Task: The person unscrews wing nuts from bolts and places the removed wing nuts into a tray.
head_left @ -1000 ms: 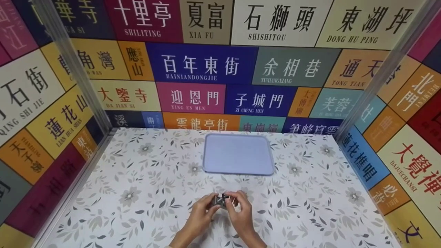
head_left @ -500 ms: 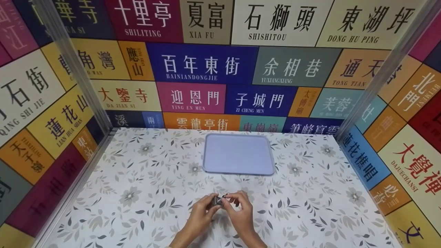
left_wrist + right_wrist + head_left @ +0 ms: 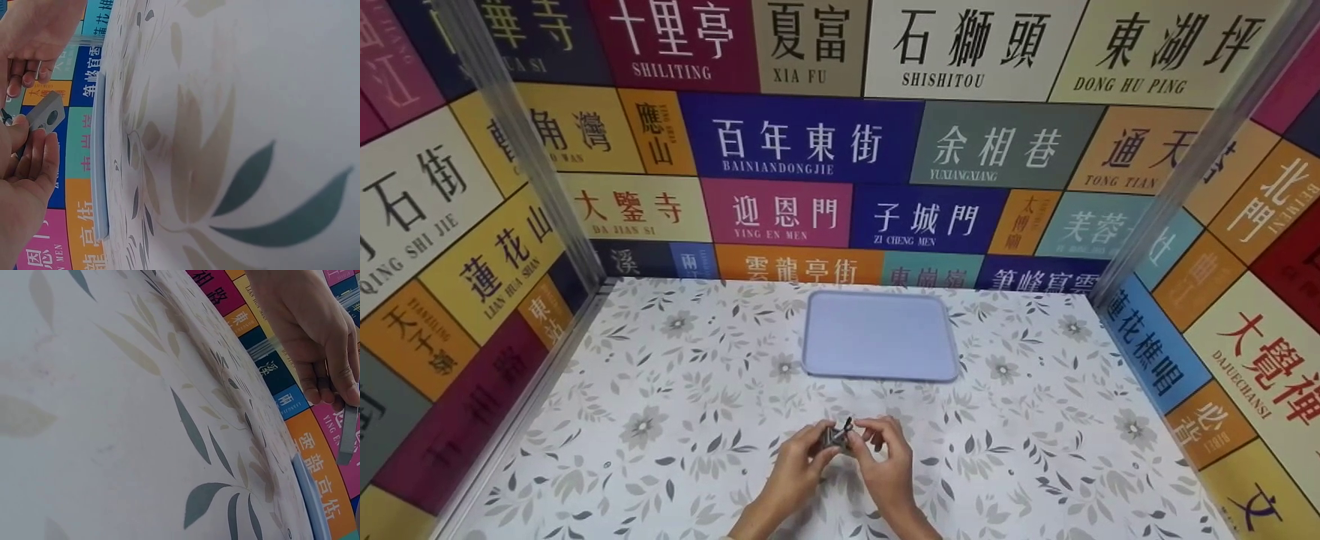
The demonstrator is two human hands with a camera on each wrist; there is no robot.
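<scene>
Near the front of the table, in the head view, my left hand [image 3: 797, 463] grips a small grey metal piece [image 3: 832, 438]. The left wrist view shows this metal piece [image 3: 49, 114] as a flat-faced block with a dark round hole, held between thumb and fingers. My right hand [image 3: 885, 457] pinches a small part [image 3: 849, 424] with a dark end, close against the metal piece. Its exact kind is too small to tell. Seen from the right wrist, my left hand [image 3: 318, 337] holds the grey piece [image 3: 348, 436] pointing downward in the picture.
A pale blue rectangular tray [image 3: 880, 336] lies flat on the table beyond both hands. The tabletop [image 3: 720, 450] has a white leaf-and-flower print. Walls of coloured sign panels [image 3: 802, 139] enclose the back and both sides.
Both hands stay in place. The dark-ended part between my right fingers has changed angle, from lying sideways, to mostly hidden, to pointing upward now.
</scene>
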